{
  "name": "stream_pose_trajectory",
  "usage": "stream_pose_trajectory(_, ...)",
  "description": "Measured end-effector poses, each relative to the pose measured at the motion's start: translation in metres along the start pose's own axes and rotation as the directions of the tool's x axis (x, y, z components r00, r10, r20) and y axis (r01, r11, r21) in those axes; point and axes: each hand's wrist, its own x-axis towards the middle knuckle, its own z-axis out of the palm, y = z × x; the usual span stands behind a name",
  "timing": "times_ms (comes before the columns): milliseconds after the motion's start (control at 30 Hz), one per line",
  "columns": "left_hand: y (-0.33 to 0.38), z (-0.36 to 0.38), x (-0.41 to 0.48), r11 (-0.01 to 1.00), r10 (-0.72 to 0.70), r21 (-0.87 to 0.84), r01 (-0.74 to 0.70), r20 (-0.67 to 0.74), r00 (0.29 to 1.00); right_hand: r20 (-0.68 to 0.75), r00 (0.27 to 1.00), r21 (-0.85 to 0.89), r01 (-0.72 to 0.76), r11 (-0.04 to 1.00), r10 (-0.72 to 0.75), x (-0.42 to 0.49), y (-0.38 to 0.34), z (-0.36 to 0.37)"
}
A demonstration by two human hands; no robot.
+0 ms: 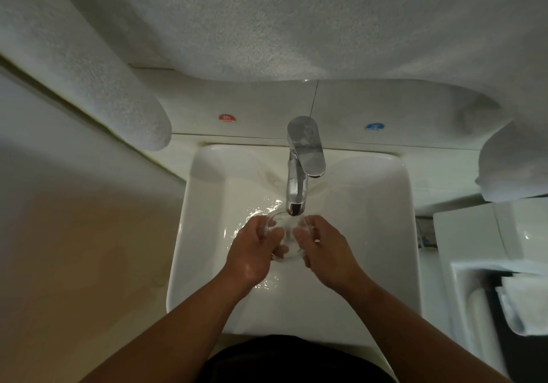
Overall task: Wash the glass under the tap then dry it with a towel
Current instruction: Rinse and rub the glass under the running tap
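Note:
A clear glass (287, 230) sits between my two hands over the white sink (385, 234), right under the spout of the chrome tap (299, 169). Water runs from the spout onto the glass and spreads over the basin. My left hand (255, 249) grips the glass from the left, fingers curled round it. My right hand (323, 249) holds it from the right, thumb on its rim. White towels (267, 27) hang across the top of the view, above the tap.
A red hot sticker (227, 118) and a blue cold sticker (374, 126) sit on the wall tiles behind the tap. A rolled white towel (98, 86) hangs at upper left. At right stands a white toilet tank (489, 234), with folded white cloth (522, 305) below it.

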Motion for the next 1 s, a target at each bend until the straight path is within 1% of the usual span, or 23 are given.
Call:
stream_pose_trajectory(67, 0.001, 0.000, 0.001, 0.995, 0.004, 0.100, 0.003, -0.065, 0.998, 0.041, 0.999, 0.076, 0.011, 0.997, -0.014, -0.005, -0.002, 0.002)
stream_pose_trajectory(100, 0.002, 0.001, 0.001, 0.992, -0.005, 0.123, 0.016, -0.089, 0.996, 0.056, 0.998, 0.106, 0.013, 0.994, -0.019, -0.006, -0.002, 0.003)
stream_pose_trajectory(200, 0.004, 0.001, 0.002, 0.983, -0.001, 0.184, 0.025, -0.130, 0.992, 0.071, 0.997, 0.125, 0.004, 0.992, -0.013, -0.007, -0.005, 0.004)
stream_pose_trajectory(267, 0.003, 0.001, 0.004, 0.992, -0.018, 0.120, 0.030, -0.097, 0.995, 0.052, 0.999, 0.135, 0.001, 0.991, -0.009, -0.007, -0.007, 0.005)
stream_pose_trajectory(333, 0.001, -0.002, 0.007, 0.998, -0.039, 0.049, 0.040, -0.032, 0.999, 0.051, 0.999, 0.168, -0.004, 0.986, -0.005, -0.006, -0.007, 0.003)
stream_pose_trajectory(400, 0.001, -0.005, 0.007, 0.994, -0.040, 0.097, 0.042, -0.023, 0.999, 0.098, 0.995, 0.163, 0.006, 0.987, -0.022, -0.005, -0.006, 0.000)
stream_pose_trajectory(500, 0.004, -0.005, 0.009, 0.977, -0.023, 0.206, 0.048, -0.121, 0.992, 0.186, 0.981, 0.175, 0.022, 0.984, -0.055, -0.004, -0.005, 0.000)
stream_pose_trajectory(567, 0.009, -0.002, 0.010, 0.966, -0.013, 0.253, 0.058, -0.174, 0.985, 0.185, 0.982, 0.198, 0.010, 0.980, -0.048, -0.004, -0.007, 0.000)
stream_pose_trajectory(600, 0.009, -0.001, 0.011, 0.961, -0.008, 0.272, 0.056, -0.176, 0.984, 0.158, 0.987, 0.190, 0.008, 0.982, -0.039, -0.003, -0.009, 0.000)
stream_pose_trajectory(667, 0.006, -0.002, 0.012, 0.970, 0.008, 0.240, 0.020, -0.118, 0.993, 0.056, 0.998, 0.126, 0.007, 0.992, -0.015, -0.001, -0.011, 0.002)
stream_pose_trajectory(733, 0.001, -0.002, 0.011, 0.992, 0.036, 0.122, -0.033, -0.018, 0.999, -0.048, 0.999, 0.065, -0.017, 0.998, 0.020, 0.001, -0.013, 0.002)
stream_pose_trajectory(767, 0.000, -0.002, 0.010, 0.997, 0.043, 0.056, -0.045, 0.035, 0.998, -0.072, 0.997, 0.065, -0.029, 0.997, 0.034, 0.001, -0.014, 0.001)
stream_pose_trajectory(800, -0.002, -0.003, 0.010, 0.998, 0.055, 0.005, -0.055, 0.084, 0.995, -0.071, 0.997, 0.083, -0.037, 0.996, 0.043, 0.001, -0.015, 0.000)
stream_pose_trajectory(867, -0.002, -0.002, 0.007, 0.997, 0.073, -0.011, -0.072, 0.134, 0.988, -0.023, 0.999, 0.115, -0.042, 0.992, 0.045, 0.001, -0.017, -0.003)
stream_pose_trajectory(933, -0.002, -0.002, 0.006, 0.994, 0.099, 0.034, -0.103, 0.101, 0.990, 0.054, 0.997, 0.186, -0.058, 0.981, 0.049, 0.001, -0.019, -0.007)
stream_pose_trajectory(1000, 0.001, -0.002, 0.007, 0.987, 0.119, 0.096, -0.126, 0.079, 0.990, 0.140, 0.989, 0.295, -0.092, 0.951, 0.052, -0.002, -0.020, -0.009)
